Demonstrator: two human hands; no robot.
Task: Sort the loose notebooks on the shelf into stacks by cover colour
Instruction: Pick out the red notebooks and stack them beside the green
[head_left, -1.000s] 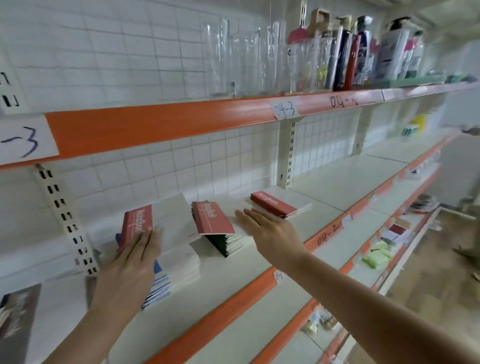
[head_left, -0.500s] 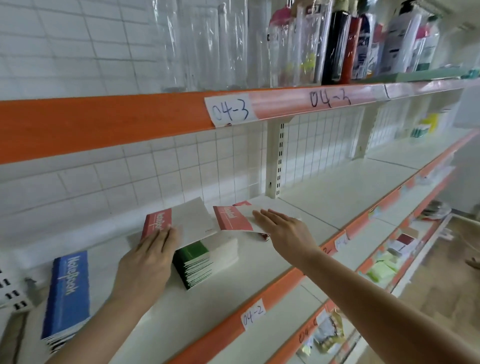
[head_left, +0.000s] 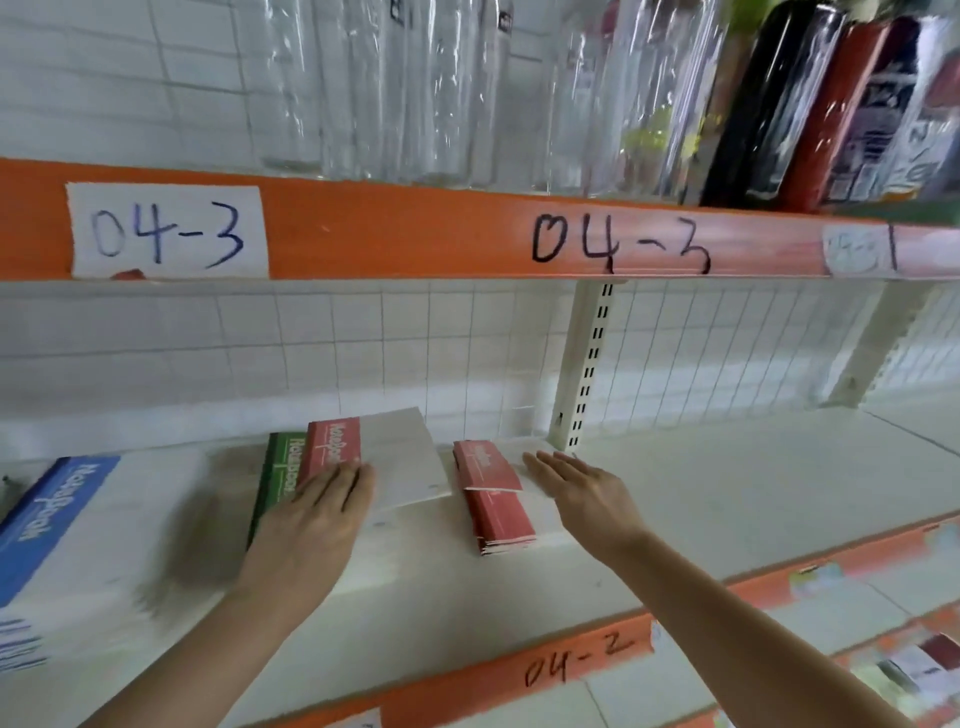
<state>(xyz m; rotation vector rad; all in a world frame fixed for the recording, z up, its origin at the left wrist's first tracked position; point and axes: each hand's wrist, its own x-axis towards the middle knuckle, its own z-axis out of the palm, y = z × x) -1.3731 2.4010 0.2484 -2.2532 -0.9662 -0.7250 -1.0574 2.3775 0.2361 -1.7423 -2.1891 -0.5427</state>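
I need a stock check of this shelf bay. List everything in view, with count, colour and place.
blue stack: one, blue spine, far left of the shelf.
green stack: one, green spine, under the left hand.
red notebook: one, red spine and white cover, atop the green stack.
red stack: one, red spines, beside the right hand.
shelf: one, white with orange edge, marked 04-2.
glasses: several, clear, upper shelf.
bottles: several, black, red and others, upper shelf, right.
label: one, white paper, 04-3, upper shelf edge.
left hand: flat on the red notebook.
right hand: fingers straight, at the red stack.
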